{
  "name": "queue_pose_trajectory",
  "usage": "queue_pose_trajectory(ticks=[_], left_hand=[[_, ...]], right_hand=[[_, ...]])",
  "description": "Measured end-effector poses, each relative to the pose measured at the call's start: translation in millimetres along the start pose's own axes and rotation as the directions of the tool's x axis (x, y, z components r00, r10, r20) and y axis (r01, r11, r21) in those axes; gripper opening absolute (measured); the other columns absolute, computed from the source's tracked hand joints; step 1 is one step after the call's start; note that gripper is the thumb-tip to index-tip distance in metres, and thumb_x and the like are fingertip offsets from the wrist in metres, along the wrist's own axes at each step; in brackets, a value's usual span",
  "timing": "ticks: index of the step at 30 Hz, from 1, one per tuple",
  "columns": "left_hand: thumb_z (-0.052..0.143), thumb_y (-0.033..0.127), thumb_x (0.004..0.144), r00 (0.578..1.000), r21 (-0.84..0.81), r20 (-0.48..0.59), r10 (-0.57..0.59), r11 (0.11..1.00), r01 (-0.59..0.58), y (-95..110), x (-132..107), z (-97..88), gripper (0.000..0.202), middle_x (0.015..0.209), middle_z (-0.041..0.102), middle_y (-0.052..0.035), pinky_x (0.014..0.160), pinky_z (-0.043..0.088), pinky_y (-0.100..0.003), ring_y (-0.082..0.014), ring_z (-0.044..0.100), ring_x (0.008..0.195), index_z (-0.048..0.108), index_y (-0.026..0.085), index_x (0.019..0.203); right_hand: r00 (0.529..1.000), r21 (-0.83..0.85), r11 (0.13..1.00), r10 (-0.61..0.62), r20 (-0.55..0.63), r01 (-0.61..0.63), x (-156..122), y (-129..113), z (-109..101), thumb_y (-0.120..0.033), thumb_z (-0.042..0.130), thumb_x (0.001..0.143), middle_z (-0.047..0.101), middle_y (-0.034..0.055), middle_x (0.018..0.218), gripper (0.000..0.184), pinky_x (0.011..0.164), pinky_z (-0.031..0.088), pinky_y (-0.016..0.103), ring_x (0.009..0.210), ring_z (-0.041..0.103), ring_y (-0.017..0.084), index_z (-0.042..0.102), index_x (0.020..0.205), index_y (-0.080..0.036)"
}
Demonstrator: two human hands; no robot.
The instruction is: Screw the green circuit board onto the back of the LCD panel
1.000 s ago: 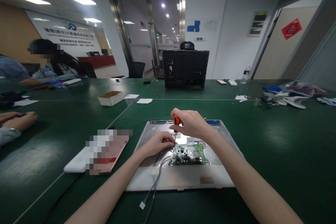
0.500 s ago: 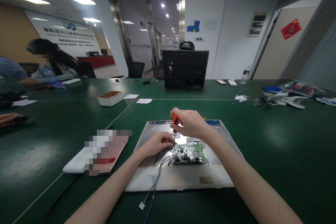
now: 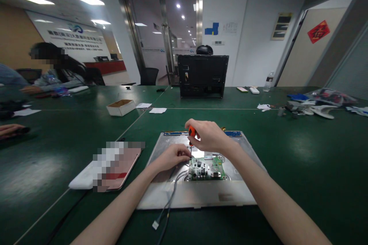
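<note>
A silver metal panel (image 3: 241, 193) lies flat on the green table in front of me. A small green circuit board (image 3: 207, 167) sits on its middle. My right hand (image 3: 208, 136) is closed round the orange handle of a screwdriver (image 3: 191, 131), held upright with its tip at the board's left corner. My left hand (image 3: 171, 157) rests on the panel just left of the board, its fingertips pinched round the screwdriver's thin shaft near the tip. Grey cables (image 3: 169, 199) run from the board off the panel's front edge.
A pink and white flat object (image 3: 115, 168) lies left of the panel. A small cardboard box (image 3: 120, 107) and a black monitor case (image 3: 202, 75) stand farther back. Loose parts clutter the far right (image 3: 313, 107). Other people sit at the left (image 3: 51, 69).
My hands and the screwdriver have barely shifted; the right hand's grip on the handle has turned slightly. The other person's hand at the left edge has drawn back out of view.
</note>
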State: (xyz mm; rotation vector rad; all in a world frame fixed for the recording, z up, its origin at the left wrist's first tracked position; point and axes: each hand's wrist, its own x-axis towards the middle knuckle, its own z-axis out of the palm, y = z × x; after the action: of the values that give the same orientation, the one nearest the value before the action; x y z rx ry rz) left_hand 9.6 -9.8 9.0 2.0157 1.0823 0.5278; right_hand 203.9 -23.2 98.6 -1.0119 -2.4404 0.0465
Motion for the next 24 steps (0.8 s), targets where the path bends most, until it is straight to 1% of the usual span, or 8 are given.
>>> queue_pose_trajectory(ticks=[5, 7, 11, 14, 16, 18, 21, 24], left_hand=[[0.062, 0.021, 0.076, 1.0, -0.007, 0.006, 0.025, 1.0, -0.025, -1.2, 0.4, -0.4, 0.008, 0.07, 0.063, 0.0007, 0.061, 0.042, -0.024, -0.0152, 0.056, 0.066, 0.069, 0.017, 0.076], [0.062, 0.021, 0.075, 0.999, -0.021, 0.0, 0.033, 0.999, -0.033, -2.1, 0.7, 0.0, 0.007, 0.07, 0.062, 0.0006, 0.06, 0.042, -0.023, -0.0146, 0.055, 0.064, 0.068, 0.017, 0.075], [0.062, 0.02, 0.074, 1.0, -0.033, -0.016, 0.023, 0.999, -0.023, -3.0, 0.9, 1.3, 0.006, 0.069, 0.061, 0.0008, 0.058, 0.041, -0.022, -0.0138, 0.054, 0.062, 0.068, 0.016, 0.074], [0.063, 0.02, 0.074, 1.0, -0.021, -0.027, 0.013, 1.0, -0.014, -3.6, 0.8, 1.6, 0.007, 0.068, 0.061, 0.0012, 0.056, 0.04, -0.022, -0.0136, 0.053, 0.061, 0.068, 0.016, 0.075], [0.062, 0.021, 0.074, 1.0, -0.012, -0.025, 0.009, 1.0, -0.009, -4.0, 0.7, 1.2, 0.008, 0.068, 0.061, 0.0013, 0.056, 0.04, -0.022, -0.0136, 0.053, 0.062, 0.068, 0.016, 0.076], [0.062, 0.022, 0.075, 1.0, -0.002, -0.014, 0.002, 1.0, -0.002, -4.1, 0.6, 0.7, 0.008, 0.068, 0.061, 0.0012, 0.057, 0.041, -0.022, -0.0143, 0.054, 0.063, 0.068, 0.017, 0.076], [0.062, 0.023, 0.075, 1.0, 0.016, -0.006, 0.006, 1.0, -0.006, -4.2, 0.8, 0.2, 0.008, 0.069, 0.062, 0.001, 0.059, 0.041, -0.023, -0.0154, 0.055, 0.066, 0.068, 0.017, 0.076], [0.063, 0.023, 0.075, 1.0, 0.027, -0.019, 0.021, 0.999, -0.021, -4.3, 1.2, 0.5, 0.008, 0.069, 0.062, 0.0008, 0.06, 0.041, -0.024, -0.0151, 0.055, 0.066, 0.068, 0.017, 0.076]], right_hand=[[1.0, -0.048, 0.999, 0.007, 0.015, -0.007, 1.7, 1.1, 2.0, -0.031, 0.061, 0.085, 0.069, 0.0019, 0.083, 0.023, 0.056, 0.026, 0.026, 0.072, 0.061, 0.018, 0.052, 0.105, -0.022], [1.0, -0.049, 0.999, -0.007, 0.018, 0.008, 0.7, 0.8, 0.9, -0.032, 0.061, 0.085, 0.069, 0.0023, 0.085, 0.024, 0.056, 0.026, 0.026, 0.073, 0.061, 0.018, 0.052, 0.105, -0.022], [0.999, -0.004, 0.999, -0.043, 0.014, 0.043, -2.1, -1.3, -3.3, -0.023, 0.058, 0.082, 0.068, 0.003, 0.09, 0.026, 0.059, 0.029, 0.027, 0.075, 0.059, 0.017, 0.052, 0.106, -0.02], [0.999, -0.007, 1.0, -0.03, 0.025, 0.03, -2.4, -2.6, -4.9, -0.017, 0.055, 0.077, 0.067, 0.0033, 0.091, 0.028, 0.059, 0.029, 0.027, 0.075, 0.058, 0.016, 0.053, 0.105, -0.019], [0.999, -0.02, 1.0, -0.017, 0.027, 0.017, -1.4, -2.9, -4.5, -0.017, 0.054, 0.078, 0.068, 0.003, 0.091, 0.027, 0.058, 0.028, 0.027, 0.075, 0.058, 0.016, 0.053, 0.105, -0.02], [1.0, -0.043, 0.999, -0.011, 0.027, 0.012, -0.1, -2.9, -3.8, -0.019, 0.055, 0.081, 0.068, 0.0026, 0.091, 0.024, 0.057, 0.027, 0.027, 0.076, 0.059, 0.016, 0.053, 0.104, -0.021], [0.999, -0.104, 0.994, -0.005, 0.041, 0.01, 1.4, -3.0, -3.4, -0.028, 0.057, 0.086, 0.07, 0.0026, 0.089, 0.017, 0.056, 0.026, 0.026, 0.075, 0.061, 0.017, 0.054, 0.101, -0.021], [0.998, -0.166, 0.986, 0.017, 0.056, -0.007, 1.2, -3.4, -3.9, -0.035, 0.056, 0.09, 0.071, 0.0044, 0.089, 0.019, 0.056, 0.028, 0.026, 0.076, 0.063, 0.019, 0.055, 0.102, -0.021]])
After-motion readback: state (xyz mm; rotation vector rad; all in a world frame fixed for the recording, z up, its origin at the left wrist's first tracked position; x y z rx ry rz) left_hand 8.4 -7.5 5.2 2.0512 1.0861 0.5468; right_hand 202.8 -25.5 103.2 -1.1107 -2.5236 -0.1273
